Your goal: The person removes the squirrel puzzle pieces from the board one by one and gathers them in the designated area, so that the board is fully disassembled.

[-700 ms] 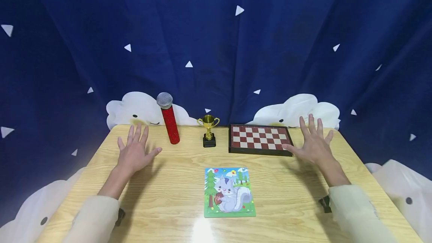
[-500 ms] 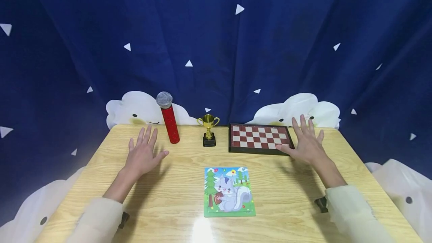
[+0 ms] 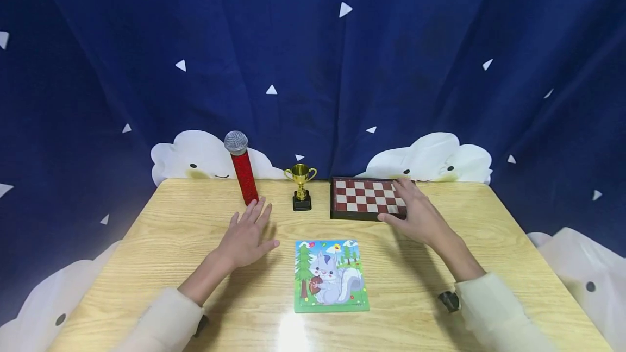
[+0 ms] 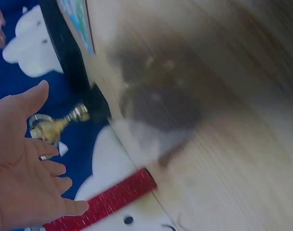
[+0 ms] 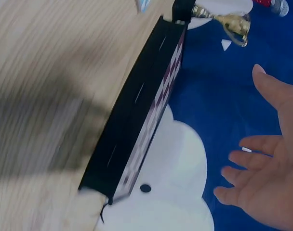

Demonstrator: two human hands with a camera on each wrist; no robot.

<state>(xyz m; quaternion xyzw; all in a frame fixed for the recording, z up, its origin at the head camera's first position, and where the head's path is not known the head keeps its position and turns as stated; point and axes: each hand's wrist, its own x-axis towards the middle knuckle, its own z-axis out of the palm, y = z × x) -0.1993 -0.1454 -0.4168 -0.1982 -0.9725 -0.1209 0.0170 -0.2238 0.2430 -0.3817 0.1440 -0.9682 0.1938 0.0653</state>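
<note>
My left hand (image 3: 246,238) hovers over the table with fingers spread, its fingertips overlapping the lower end of a red glitter microphone (image 3: 244,175) in the head view. That microphone stands upright with a silver mesh head. My right hand (image 3: 419,216) is spread above the right end of a chessboard box (image 3: 367,197) with a red-and-white checkered top and black sides. In the right wrist view the hand (image 5: 267,168) is apart from the chessboard box (image 5: 132,110). Between microphone and board stands a small gold trophy cup (image 3: 300,175) on a black base. Neither hand holds anything.
A square squirrel picture puzzle (image 3: 331,276) lies in the middle of the wooden table (image 3: 264,319), nearer to me. Behind the table's far edge hangs a dark blue curtain (image 3: 293,42) with white triangles and clouds.
Both hands have moved inward: the left hand to the right and nearer to me, below the microphone, the right hand leftward over the chessboard box. The objects on the table stay put.
</note>
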